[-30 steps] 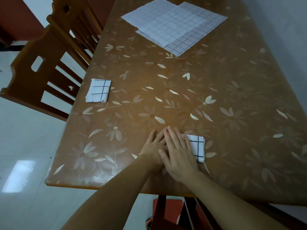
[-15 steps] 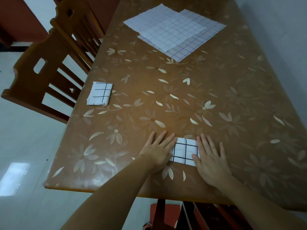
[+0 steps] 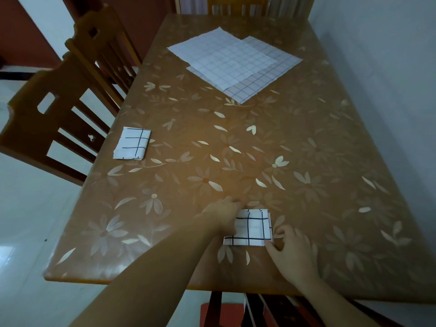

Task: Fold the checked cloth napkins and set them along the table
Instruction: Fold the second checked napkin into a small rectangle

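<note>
A small folded checked napkin (image 3: 253, 228) lies near the front edge of the table (image 3: 306, 161). My left hand (image 3: 223, 215) covers its left edge with curled fingers and grips it there. My right hand (image 3: 291, 252) pinches its lower right corner between thumb and curled fingers. A second folded napkin (image 3: 132, 143) lies by the left table edge. Two unfolded checked napkins lie overlapped at the far end: the upper one (image 3: 221, 60) partly covers the lower one (image 3: 269, 76).
Two wooden chairs (image 3: 59, 109) stand along the left side, and another chair back (image 3: 236, 5) shows at the far end. A grey wall (image 3: 389, 79) runs close along the right. A chair seat (image 3: 226, 312) sits under the front edge.
My flat hands slid apart off the folded napkin, then curled. The left now grips its left edge and the right pinches its lower right corner. The camera tilted up.
</note>
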